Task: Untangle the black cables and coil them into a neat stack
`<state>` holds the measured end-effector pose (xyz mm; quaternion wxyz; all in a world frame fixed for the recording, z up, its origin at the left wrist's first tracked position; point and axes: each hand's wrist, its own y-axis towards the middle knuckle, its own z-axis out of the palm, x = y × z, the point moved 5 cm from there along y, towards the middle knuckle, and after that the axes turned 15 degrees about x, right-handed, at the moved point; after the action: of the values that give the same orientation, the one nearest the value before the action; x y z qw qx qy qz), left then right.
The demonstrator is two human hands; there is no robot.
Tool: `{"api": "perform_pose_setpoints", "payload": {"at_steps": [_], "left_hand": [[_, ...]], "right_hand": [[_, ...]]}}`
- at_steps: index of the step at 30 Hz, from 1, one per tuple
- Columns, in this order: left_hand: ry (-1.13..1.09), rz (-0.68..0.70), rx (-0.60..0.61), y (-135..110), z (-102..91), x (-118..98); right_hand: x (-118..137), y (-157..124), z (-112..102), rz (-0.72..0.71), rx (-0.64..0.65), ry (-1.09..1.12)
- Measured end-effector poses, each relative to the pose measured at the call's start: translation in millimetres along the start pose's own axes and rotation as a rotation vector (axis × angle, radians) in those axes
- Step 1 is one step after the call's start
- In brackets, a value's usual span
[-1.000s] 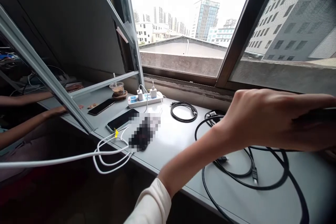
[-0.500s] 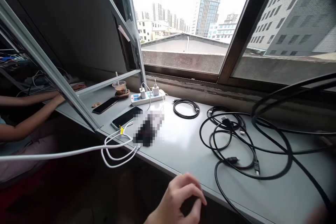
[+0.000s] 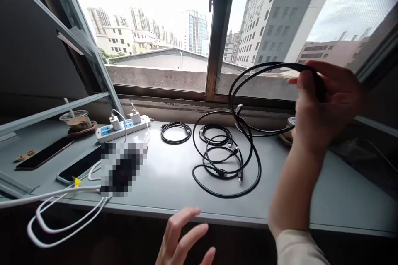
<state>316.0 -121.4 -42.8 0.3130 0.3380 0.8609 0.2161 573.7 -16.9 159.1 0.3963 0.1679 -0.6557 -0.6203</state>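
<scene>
My right hand (image 3: 326, 103) is raised above the grey window ledge (image 3: 174, 178) and is closed around a black cable (image 3: 248, 80), which hangs from it in large loops. The lower loops lie on the ledge in a loose tangle (image 3: 224, 161). My left hand (image 3: 183, 242) hovers below the ledge's front edge with its fingers spread and nothing in it. A small coiled black cable (image 3: 175, 132) lies apart, just left of the tangle.
A white power strip (image 3: 122, 128) with chargers sits at the back left, beside a drink cup (image 3: 76, 121). Two phones (image 3: 43, 154) (image 3: 79, 166) lie at the left, with white cables (image 3: 62, 215) hanging over the edge. A metal frame (image 3: 52, 109) leans at left.
My right hand has come into view lifting the black cable off the ledge. My left hand has opened its fingers. The view has swung to the right.
</scene>
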Motion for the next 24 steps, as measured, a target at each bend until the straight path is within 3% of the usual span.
{"api": "perform_pose_setpoints", "payload": {"at_steps": [3, 5, 8, 10, 14, 20, 24], "left_hand": [[0.121, 0.105, 0.068, 41, 3.2, -10], [0.122, 0.135, 0.187, 62, 11.6, -9], [0.025, 0.207, 0.365, 71, 27.1, -8], [0.018, 0.234, 0.395, 67, 31.3, -6], [0.107, 0.23, 0.268, 53, 14.3, 5], [0.179, 0.024, 0.034, 37, -32.4, 46], [0.31, -0.101, -0.051, 26, -33.1, 59]], "right_hand": [[-3, 1, -6, 0.02, 0.009, 0.038], [-10, 2, -8, 0.06, 0.016, 0.065], [-22, 2, -10, 0.111, 0.018, 0.082], [-30, 3, -11, 0.11, 0.01, 0.086], [-47, 6, -15, 0.109, 0.01, 0.022], [-79, 8, -36, 0.101, -0.004, -0.111], [-90, 7, -51, 0.102, -0.046, -0.183]]}}
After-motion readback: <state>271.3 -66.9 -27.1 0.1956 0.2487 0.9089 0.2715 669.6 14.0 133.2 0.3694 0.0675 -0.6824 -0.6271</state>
